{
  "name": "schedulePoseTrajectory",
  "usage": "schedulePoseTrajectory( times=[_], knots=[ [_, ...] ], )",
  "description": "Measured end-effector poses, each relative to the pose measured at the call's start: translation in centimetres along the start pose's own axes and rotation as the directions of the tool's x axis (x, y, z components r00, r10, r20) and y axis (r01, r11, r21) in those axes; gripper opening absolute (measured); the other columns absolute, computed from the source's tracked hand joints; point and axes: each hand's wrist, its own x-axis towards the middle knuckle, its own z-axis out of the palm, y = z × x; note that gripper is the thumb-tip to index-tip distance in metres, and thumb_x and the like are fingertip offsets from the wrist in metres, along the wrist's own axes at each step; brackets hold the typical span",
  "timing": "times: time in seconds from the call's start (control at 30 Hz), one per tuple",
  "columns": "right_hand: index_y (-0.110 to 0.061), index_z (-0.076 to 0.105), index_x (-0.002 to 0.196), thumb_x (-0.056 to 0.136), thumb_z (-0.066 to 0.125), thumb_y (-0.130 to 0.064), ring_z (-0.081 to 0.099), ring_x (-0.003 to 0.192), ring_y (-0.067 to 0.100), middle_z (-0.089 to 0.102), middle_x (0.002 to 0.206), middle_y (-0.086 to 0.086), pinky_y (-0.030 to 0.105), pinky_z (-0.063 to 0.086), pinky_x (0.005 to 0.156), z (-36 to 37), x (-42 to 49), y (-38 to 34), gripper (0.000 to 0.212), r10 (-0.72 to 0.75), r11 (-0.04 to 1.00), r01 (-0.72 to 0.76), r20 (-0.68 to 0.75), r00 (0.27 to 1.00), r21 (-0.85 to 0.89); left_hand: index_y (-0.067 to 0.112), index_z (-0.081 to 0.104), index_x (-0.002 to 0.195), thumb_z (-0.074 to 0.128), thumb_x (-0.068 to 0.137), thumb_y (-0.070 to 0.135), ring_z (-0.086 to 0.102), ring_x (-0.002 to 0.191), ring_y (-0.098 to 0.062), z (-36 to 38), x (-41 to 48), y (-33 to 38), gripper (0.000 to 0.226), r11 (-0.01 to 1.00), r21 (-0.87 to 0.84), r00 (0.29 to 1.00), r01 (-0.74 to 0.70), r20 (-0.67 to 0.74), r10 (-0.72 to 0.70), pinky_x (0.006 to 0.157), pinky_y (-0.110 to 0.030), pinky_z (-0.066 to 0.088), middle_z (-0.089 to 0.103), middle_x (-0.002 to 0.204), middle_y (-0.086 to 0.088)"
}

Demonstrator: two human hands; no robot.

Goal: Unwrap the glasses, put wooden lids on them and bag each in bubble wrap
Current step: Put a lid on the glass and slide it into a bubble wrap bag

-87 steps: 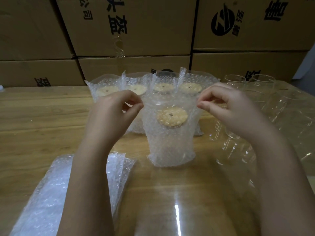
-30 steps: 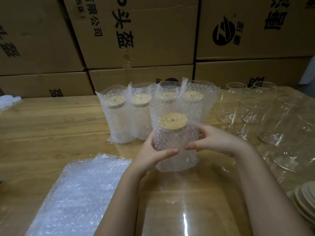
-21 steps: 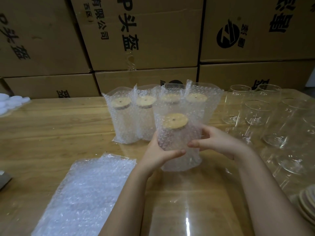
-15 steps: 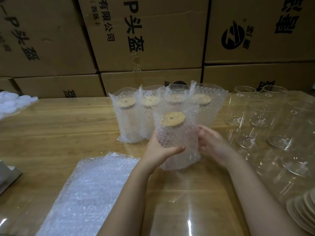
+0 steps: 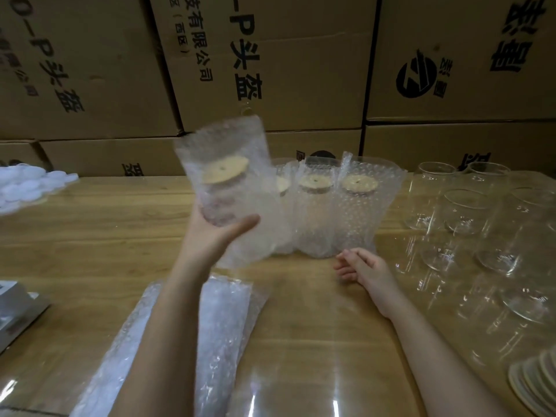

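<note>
My left hand (image 5: 215,233) grips a bagged glass (image 5: 228,191) with a wooden lid, lifted off the table and tilted left, in front of the row of bagged glasses (image 5: 337,212). My right hand (image 5: 362,266) rests on the table below that row, fingers loosely curled, holding nothing. Bare glasses (image 5: 466,212) stand at the right, some under clear film. A stack of flat bubble-wrap bags (image 5: 216,332) lies at the near left under my left forearm. Wooden lids (image 5: 535,380) are stacked at the bottom right corner.
Cardboard boxes (image 5: 270,70) form a wall along the back of the wooden table (image 5: 90,236). White plastic caps (image 5: 27,185) sit at the far left. A white device (image 5: 15,311) lies at the left edge. Clear film (image 5: 294,386) covers the near table.
My left hand has lifted the bagged glass off the table and carried it up and left. My right hand has let go and dropped to the table.
</note>
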Motion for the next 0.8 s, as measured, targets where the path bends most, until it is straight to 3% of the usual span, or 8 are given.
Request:
schedulePoseTrajectory(
  times=[0.1,0.23,0.4,0.63,0.8],
  knots=[
    [-0.003,0.065,0.089,0.096,0.054,-0.017,0.062,0.069,0.017,0.069,0.078,0.011,0.025,0.052,0.066,0.0,0.1,0.1,0.019,0.001,1.000,-0.001,-0.005,1.000,-0.001,0.019,0.046,0.132,0.091,0.038,0.042,0.066,0.104,-0.016,-4.0,1.6,1.9,0.107,0.996,0.041,0.985,-0.077,-0.149,0.083,0.086,-0.032,0.054,0.066,0.118,-0.001],
    [-0.005,0.066,0.087,0.096,0.054,-0.017,0.063,0.067,0.016,0.070,0.075,0.009,0.023,0.053,0.063,0.0,0.3,0.3,0.019,-0.005,1.000,0.005,-0.020,1.000,0.010,0.028,0.033,0.138,0.091,0.053,0.034,0.058,0.111,-0.011,-7.5,3.8,2.4,0.103,0.992,0.102,0.970,-0.080,-0.221,0.101,0.094,-0.033,0.049,0.055,0.127,0.007],
    [-0.005,0.066,0.087,0.095,0.055,-0.018,0.064,0.065,0.013,0.072,0.073,0.006,0.021,0.054,0.062,0.0,0.4,0.6,0.019,-0.009,1.000,0.010,-0.027,1.000,0.015,0.027,0.020,0.145,0.085,0.068,0.032,0.046,0.124,-0.026,-7.8,6.6,-0.9,0.101,0.982,0.169,0.962,0.086,-0.272,-0.037,0.101,-0.051,0.043,0.043,0.141,-0.002],
    [-0.005,0.066,0.087,0.096,0.054,-0.018,0.065,0.063,0.011,0.071,0.071,0.005,0.019,0.053,0.060,0.0,0.6,0.8,0.020,-0.018,1.000,0.018,-0.017,1.000,0.005,0.020,0.021,0.145,0.085,0.068,0.026,0.046,0.125,-0.033,-7.1,8.9,-6.1,0.100,0.956,0.154,0.941,0.251,-0.271,-0.203,0.097,-0.058,0.044,0.041,0.141,-0.010],
    [-0.006,0.066,0.085,0.095,0.055,-0.018,0.064,0.063,0.012,0.070,0.071,0.004,0.020,0.053,0.059,-0.1,0.9,1.1,0.020,-0.012,1.000,0.012,-0.012,1.000,0.022,0.027,0.014,0.148,0.084,0.070,0.028,0.042,0.128,-0.035,-6.2,9.0,-8.0,0.105,0.940,0.155,0.941,0.303,-0.205,-0.269,0.094,-0.059,0.044,0.036,0.147,-0.008]
  ],
)
